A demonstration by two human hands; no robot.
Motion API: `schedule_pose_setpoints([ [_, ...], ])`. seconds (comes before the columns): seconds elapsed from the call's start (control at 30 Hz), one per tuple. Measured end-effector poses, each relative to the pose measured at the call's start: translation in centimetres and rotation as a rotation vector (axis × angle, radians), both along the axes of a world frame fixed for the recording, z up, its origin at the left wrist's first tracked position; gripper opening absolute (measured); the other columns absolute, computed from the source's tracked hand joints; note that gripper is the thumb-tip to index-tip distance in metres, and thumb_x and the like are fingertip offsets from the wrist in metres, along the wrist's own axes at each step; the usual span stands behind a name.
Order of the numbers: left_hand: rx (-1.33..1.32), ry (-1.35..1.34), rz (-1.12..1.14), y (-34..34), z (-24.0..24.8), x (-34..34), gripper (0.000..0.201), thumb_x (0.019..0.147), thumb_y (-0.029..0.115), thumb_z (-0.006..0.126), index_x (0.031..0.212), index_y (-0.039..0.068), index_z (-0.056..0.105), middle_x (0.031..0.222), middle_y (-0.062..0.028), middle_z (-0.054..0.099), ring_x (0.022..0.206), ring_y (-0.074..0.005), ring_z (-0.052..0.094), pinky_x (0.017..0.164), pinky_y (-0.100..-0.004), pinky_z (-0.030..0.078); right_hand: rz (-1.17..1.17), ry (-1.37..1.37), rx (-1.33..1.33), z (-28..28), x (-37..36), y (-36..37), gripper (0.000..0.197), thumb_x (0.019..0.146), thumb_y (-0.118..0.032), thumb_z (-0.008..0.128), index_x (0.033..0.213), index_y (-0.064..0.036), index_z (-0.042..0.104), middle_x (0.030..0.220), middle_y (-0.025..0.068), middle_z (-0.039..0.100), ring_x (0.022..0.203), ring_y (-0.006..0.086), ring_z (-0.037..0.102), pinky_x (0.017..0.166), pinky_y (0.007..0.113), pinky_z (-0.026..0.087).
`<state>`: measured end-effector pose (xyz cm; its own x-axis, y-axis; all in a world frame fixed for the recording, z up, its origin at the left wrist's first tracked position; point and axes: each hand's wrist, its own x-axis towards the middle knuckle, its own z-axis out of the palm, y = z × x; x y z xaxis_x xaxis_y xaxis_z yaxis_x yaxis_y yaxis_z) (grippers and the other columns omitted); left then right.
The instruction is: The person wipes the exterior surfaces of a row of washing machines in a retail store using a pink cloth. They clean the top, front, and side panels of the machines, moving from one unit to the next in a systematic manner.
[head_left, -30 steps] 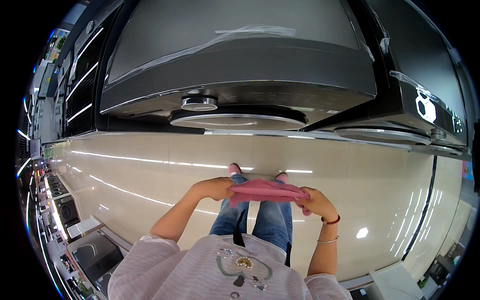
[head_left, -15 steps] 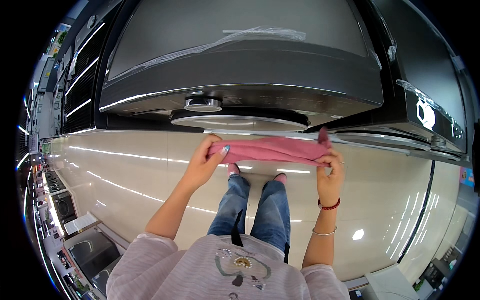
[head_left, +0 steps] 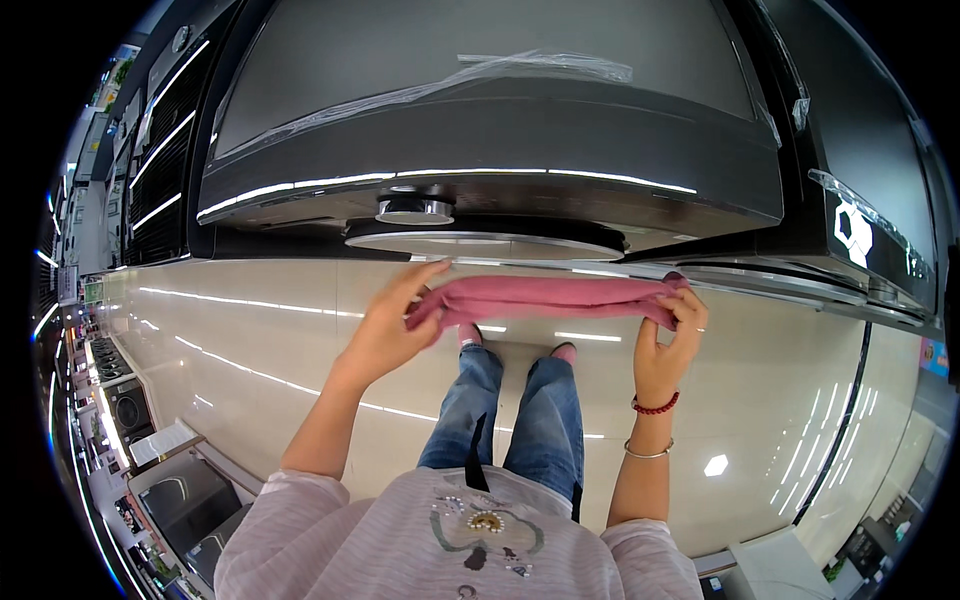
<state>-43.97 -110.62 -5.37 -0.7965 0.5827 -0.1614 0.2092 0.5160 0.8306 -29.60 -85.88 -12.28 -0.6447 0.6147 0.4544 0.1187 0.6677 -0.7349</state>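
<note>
A pink cloth, gathered into a long folded band, hangs level between my two hands above the floor. My left hand holds its left end, with the thumb pressed to the fabric and the index finger lifted away. At the other end, my right hand pinches a bunched, darker corner between thumb and fingers. Just beyond the cloth stands a dark grey front-loading washing machine. Its silver knob and round door face me, and neither hand touches them.
Loose clear plastic film clings to the machine's top. Another dark appliance stands close on the right, a black ribbed unit on the left. Shiny beige tiles cover the floor. Behind me at lower left is a grey appliance.
My left fingers have shifted and spread on the cloth's end, which now droops and bunches there. My right hand has moved slightly right, and the corner that stuck up has folded down.
</note>
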Motion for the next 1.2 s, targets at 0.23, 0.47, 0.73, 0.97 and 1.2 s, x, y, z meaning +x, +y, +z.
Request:
schedule_pose_setpoints([
  [0.23, -0.050, -0.092, -0.043, -2.1, -1.5, -0.6, 0.025, 0.086, 0.001, 0.044, 0.111, 0.002, 0.049, 0.096, -0.0106, 0.056, 0.085, -0.0157, 0.054, 0.074, -0.0250, 0.043, 0.022, -0.067, 0.087, 0.6, -0.3, 0.6, 0.032, 0.065, 0.009, 0.052, 0.095, -0.0016, 0.054, 0.097, 0.0136, 0.055, 0.093, 0.0303, 0.049, 0.082, 0.036, 0.040],
  [0.47, 0.362, -0.420, 0.137, -4.4, -0.6, -2.9, 0.017, 0.084, -0.003, 0.045, 0.098, -0.001, 0.054, 0.098, -0.0071, 0.054, 0.085, -0.0128, 0.054, 0.064, -0.0233, 0.048, 0.002, 0.130, -0.308, -1.3, -0.8, -0.4, 0.022, 0.067, 0.004, 0.055, 0.086, -0.0039, 0.047, 0.087, 0.0107, 0.053, 0.077, 0.0213, 0.050, 0.072, 0.027, 0.042],
  [0.73, 0.252, -0.008, 0.170, -3.3, -1.0, -3.0, 0.019, 0.076, -0.007, 0.055, 0.095, -0.004, 0.056, 0.101, -0.0063, 0.050, 0.088, -0.0146, 0.052, 0.069, -0.0239, 0.046, 0.046, -0.062, -0.427, -2.2, -4.0, -0.4, 0.021, 0.073, 0.004, 0.055, 0.090, -0.0009, 0.045, 0.085, 0.0071, 0.050, 0.074, 0.0121, 0.051, 0.069, 0.023, 0.043],
  [0.97, 0.383, 0.179, 0.399, -5.3, -4.8, -6.1, 0.015, 0.081, -0.001, 0.055, 0.096, -0.002, 0.058, 0.102, -0.0077, 0.047, 0.081, -0.0125, 0.053, 0.066, -0.0230, 0.046, 0.163, 0.004, 0.032, -1.8, -6.9, -2.5, 0.034, 0.066, 0.006, 0.050, 0.096, -0.0096, 0.059, 0.098, 0.0103, 0.058, 0.083, 0.0283, 0.057, 0.069, 0.034, 0.047],
  [1.2, 0.292, 0.290, 0.360, -4.4, -7.2, -6.0, 0.014, 0.083, 0.001, 0.053, 0.095, 0.000, 0.060, 0.099, -0.0077, 0.045, 0.069, -0.0102, 0.051, 0.058, -0.0209, 0.042, 0.087, -0.098, -0.017, -4.8, -6.8, -2.1, 0.033, 0.068, 0.005, 0.050, 0.095, -0.0104, 0.062, 0.099, 0.0108, 0.058, 0.080, 0.0283, 0.058, 0.066, 0.035, 0.047],
])
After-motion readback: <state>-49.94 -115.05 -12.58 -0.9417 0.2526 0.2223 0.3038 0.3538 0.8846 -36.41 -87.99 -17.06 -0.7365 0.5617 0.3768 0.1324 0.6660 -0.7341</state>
